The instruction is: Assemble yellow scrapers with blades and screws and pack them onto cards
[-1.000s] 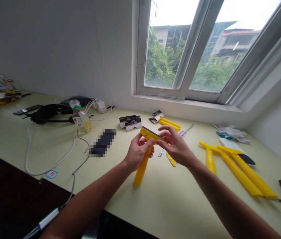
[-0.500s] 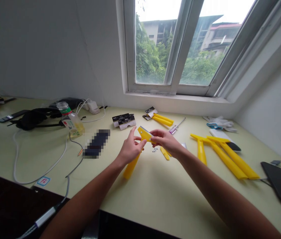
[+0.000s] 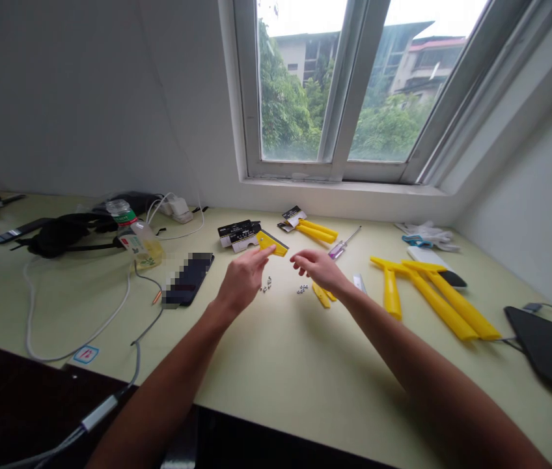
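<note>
Left hand [image 3: 243, 281] nearer, fingers [image 3: 259, 253] spread, grip apart and empty, tips right by the yellow bar [image 3: 270, 243] (can't tell if actually touching). Bar down near the back edge of the table [image 3: 305, 378], just beside the black card pack [image 3: 237, 234], long axis slanting back-left to front-right. Right hand [image 3: 317, 270] open too, empty, off to the bar's right, small screws [image 3: 302, 288] just in front.

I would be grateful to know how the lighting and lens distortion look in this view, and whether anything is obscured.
In the head view, the window is overexposed, its sky washed white; wide-angle distortion makes its frame lean; what looks like a phone is pixelated; a soft shadow falls on the desk under the right forearm.
</note>
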A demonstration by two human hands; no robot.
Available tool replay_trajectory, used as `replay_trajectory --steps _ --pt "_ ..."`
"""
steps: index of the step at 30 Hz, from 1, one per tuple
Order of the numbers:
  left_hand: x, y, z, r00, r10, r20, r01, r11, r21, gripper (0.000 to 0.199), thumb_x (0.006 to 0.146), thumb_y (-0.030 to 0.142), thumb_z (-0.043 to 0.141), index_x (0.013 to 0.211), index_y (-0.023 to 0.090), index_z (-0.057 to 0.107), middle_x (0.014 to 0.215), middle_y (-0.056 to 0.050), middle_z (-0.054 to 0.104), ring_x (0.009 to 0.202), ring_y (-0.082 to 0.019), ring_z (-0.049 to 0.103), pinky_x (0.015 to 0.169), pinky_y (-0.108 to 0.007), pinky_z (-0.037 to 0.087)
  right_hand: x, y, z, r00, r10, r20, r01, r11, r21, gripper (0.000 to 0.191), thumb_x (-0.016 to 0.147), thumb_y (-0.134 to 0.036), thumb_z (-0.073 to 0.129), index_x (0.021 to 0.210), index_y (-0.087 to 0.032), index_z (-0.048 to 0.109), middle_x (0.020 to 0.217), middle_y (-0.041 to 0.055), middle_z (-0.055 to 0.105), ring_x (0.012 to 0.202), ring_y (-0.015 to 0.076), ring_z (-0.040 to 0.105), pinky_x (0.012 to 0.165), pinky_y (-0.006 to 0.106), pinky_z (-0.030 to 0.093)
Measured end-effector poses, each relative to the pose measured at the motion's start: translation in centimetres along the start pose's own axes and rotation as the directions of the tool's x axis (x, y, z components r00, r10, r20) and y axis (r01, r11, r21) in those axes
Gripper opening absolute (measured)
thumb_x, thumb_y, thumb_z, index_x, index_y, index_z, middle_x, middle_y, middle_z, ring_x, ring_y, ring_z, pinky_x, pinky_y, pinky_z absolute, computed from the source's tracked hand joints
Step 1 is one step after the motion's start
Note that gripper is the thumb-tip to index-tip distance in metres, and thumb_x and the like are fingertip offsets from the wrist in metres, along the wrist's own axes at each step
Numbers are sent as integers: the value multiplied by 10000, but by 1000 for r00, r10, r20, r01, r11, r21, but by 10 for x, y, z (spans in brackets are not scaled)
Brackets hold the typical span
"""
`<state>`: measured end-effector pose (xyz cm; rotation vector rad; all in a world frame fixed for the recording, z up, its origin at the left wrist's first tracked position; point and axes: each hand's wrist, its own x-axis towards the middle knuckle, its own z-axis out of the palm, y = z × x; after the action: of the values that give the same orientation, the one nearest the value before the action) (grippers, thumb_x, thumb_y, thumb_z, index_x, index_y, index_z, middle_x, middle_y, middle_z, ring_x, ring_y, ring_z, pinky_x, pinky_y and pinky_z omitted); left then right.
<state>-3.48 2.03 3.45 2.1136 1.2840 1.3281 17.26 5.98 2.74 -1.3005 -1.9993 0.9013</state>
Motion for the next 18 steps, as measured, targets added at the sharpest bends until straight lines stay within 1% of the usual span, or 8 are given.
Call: replay_trajectory --steps 3,5,7,10,12,15,18 --pt "5 -7 -10 997 -57 -61 62 994 87 351 919 252 488 1235 274 641 1062 -56 701 693 -160 631 768 -283 483 12 2 19 995 -63 70 74 984 -163 225 844 -218 513 955 -194 707 915 67 722 767 170 639 708 286 477" --pt "7 -10 -12 993 -81 -81 89 991 96 333 914 261 504 1212 274 653 966 -43 711 608 -142 609 711 -263 473 21 2 32 986 -112 125 143 953 -266 215 809 -163 550 928 -211 723 905 61 724 798 188 635 747 300 457" --pt "7 -11 -10 991 -100 -88 105 993 51 302 898 269 538 1167 277 675 867 -27 705 560 -132 590 667 -246 458 30 1 42 976 -144 162 193 916 -350 221 804 -148 559 934 -212 726 889 69 721 835 208 633 767 309 444" --pt "6 -10 -7 986 -134 -101 129 990 -50 256 873 284 583 1100 274 701 740 -7 677 520 -124 565 616 -228 434 40 1 46 963 -156 220 240 869 -433 206 823 -185 558 937 -221 726 845 67 715 827 214 633 753 301 437" --pt "6 -9 -6 982 -156 -103 146 985 -95 253 871 297 586 1094 270 702 737 -7 673 507 -119 553 586 -224 423 44 2 44 952 -161 259 269 845 -463 187 827 -201 557 912 -222 722 847 68 713 828 216 630 744 295 433" --pt "6 -9 -5 977 -193 -93 175 970 -170 271 873 322 580 1112 266 693 793 -19 685 500 -111 549 535 -219 409 47 4 43 937 -181 299 312 818 -483 177 827 -191 535 874 -212 705 881 75 710 834 215 623 730 290 428" --pt "7 -11 -4 962 -262 -73 224 916 -334 291 849 381 609 1096 248 688 856 -38 693 482 -95 542 485 -211 399 47 3 44 925 -207 319 348 800 -489 160 811 -161 516 801 -195 672 842 69 699 755 191 611 670 275 422"
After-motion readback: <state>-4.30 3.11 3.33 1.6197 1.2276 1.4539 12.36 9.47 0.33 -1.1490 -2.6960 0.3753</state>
